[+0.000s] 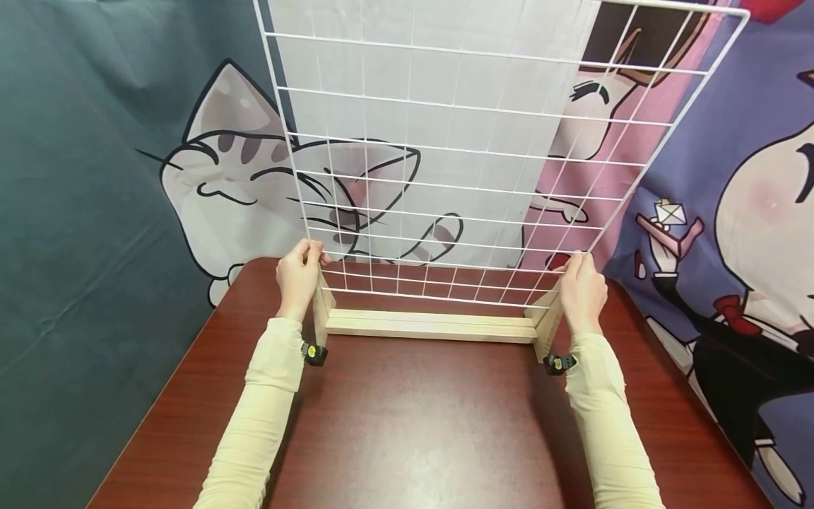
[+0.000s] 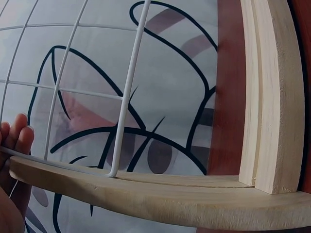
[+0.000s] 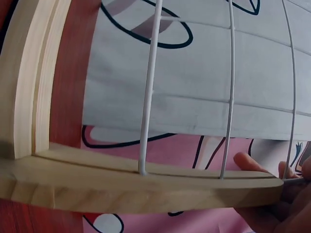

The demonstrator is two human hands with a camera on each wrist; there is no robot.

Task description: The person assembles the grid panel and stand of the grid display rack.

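1. The step in hand looks like fitting the wire grid (image 1: 470, 149) into the grooved side pieces (image 2: 160, 199) standing on the surface (image 1: 420, 424).
2. Your left grip (image 1: 297, 279) and right grip (image 1: 583, 293) each pinch one side edge of it.
3. Its bottom wire (image 2: 132, 73) sits above the crossbar (image 1: 432, 325); next probably calls for lowering both sides evenly.

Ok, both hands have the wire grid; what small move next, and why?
Probably ease the wire grid down evenly with the left hand and right hand: its bottom wire is apart from the grooved crossbar, while its lower corners meet the grooved side pieces.
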